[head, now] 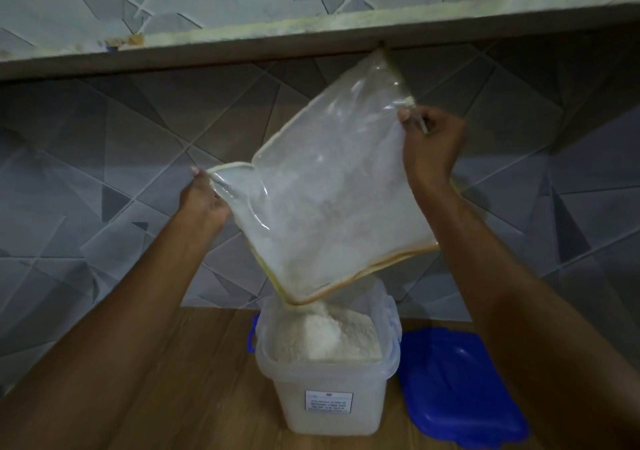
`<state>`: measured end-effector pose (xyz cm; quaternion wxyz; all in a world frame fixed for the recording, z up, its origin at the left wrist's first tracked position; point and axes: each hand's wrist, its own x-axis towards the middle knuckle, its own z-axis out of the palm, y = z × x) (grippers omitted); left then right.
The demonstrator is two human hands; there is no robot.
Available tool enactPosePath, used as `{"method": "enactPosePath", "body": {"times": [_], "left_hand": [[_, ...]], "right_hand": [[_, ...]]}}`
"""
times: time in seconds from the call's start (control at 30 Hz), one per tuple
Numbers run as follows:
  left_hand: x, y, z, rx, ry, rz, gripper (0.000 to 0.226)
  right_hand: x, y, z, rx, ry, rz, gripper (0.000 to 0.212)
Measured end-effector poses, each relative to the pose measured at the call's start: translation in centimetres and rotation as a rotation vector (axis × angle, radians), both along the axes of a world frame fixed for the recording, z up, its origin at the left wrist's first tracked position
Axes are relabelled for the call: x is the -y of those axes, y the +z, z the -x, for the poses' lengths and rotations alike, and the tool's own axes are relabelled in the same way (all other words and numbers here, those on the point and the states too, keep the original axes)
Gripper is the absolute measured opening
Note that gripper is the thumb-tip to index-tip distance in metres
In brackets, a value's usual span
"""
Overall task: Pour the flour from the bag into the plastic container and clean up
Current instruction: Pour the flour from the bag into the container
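Clear bag (332, 186) tilted, low corner over container (325, 366), flour (325, 335) spilling in. Left hand (204, 200) pinches mouth edge, right hand (433, 144) grips high corner. Lid (460, 384) beside container, right.

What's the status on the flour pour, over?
Left hand and right hand both gripping the tilted flour bag. Flour falling from its low corner into the plastic container. Blue lid off, beside it; nothing blocking.
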<state>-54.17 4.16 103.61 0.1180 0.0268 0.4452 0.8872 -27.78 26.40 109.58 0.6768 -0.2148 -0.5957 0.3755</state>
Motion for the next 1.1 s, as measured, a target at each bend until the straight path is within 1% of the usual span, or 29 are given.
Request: {"method": "enactPosePath", "body": {"times": [0.07, 0.13, 0.23, 0.33, 0.4, 0.43, 0.53, 0.63, 0.67, 0.73, 0.8, 0.83, 0.93, 1.03, 1.07, 1.1], "left_hand": [[-0.4, 0.5, -0.2, -0.009, -0.008, 0.008, 0.053], [-1.0, 0.9, -0.5, -0.019, -0.026, -0.008, 0.048], [-1.7, 1.0, 0.1, -0.008, -0.017, -0.011, 0.051], [-1.5, 0.8, -0.2, -0.030, -0.029, -0.014, 0.045], [-1.4, 0.7, -0.1, -0.015, -0.013, -0.006, 0.043], [-1.4, 0.5, 0.3, -0.011, 0.003, 0.001, 0.044], [-0.9, 0.1, 0.2, -0.003, 0.008, 0.034, 0.049], [-0.8, -0.3, 1.1, 0.034, 0.014, 0.069, 0.056], [-1.0, -0.3, 1.2, 0.050, -0.001, 0.052, 0.057], [-1.0, 0.1, 0.2, 0.038, -0.022, 0.047, 0.051], [-1.6, 0.3, -0.4, 0.035, 0.001, 0.033, 0.048], [-1.5, 0.6, -0.8, 0.035, -0.003, 0.038, 0.053], [-1.3, 0.9, -0.6, 0.057, -0.002, -0.009, 0.062], [-0.6, 0.2, 1.1, 0.048, 0.039, 0.040, 0.064], [-0.7, 0.0, 1.4, 0.028, 0.030, 0.048, 0.065], [-0.7, 0.0, 1.3, 0.029, 0.020, 0.051, 0.064]], "right_hand": [[-0.1, -0.3, 0.0, -0.042, 0.009, 0.005, 0.006], [-0.5, -0.3, -0.3, -0.090, -0.064, 0.068, 0.005], [-0.2, -0.7, -0.2, 0.017, 0.018, 0.012, 0.009], [0.5, -1.1, 0.0, -0.043, -0.024, 0.040, 0.011], [0.9, -1.3, 0.2, 0.028, 0.023, 0.016, 0.011], [1.4, -1.4, 0.4, 0.063, 0.048, -0.012, 0.013], [2.3, -1.6, 0.3, 0.026, -0.001, -0.025, 0.012], [2.6, -1.4, 0.3, 0.067, 0.018, -0.103, 0.014], [2.8, -1.3, 0.3, 0.039, 0.008, -0.097, 0.014], [2.9, -1.0, 0.2, -0.030, -0.025, -0.082, 0.013], [2.8, -0.9, 0.2, 0.013, 0.043, -0.129, 0.012], [2.8, -0.9, 0.2, 0.018, 0.074, -0.133, 0.010], [2.2, -1.0, 0.3, -0.081, 0.001, -0.041, 0.014], [2.4, -1.0, 0.3, 0.036, 0.071, -0.097, 0.017], [2.5, -1.0, 0.4, 0.009, 0.057, -0.086, 0.017], [2.3, -0.9, 0.3, -0.057, 0.019, -0.065, 0.015]]}}
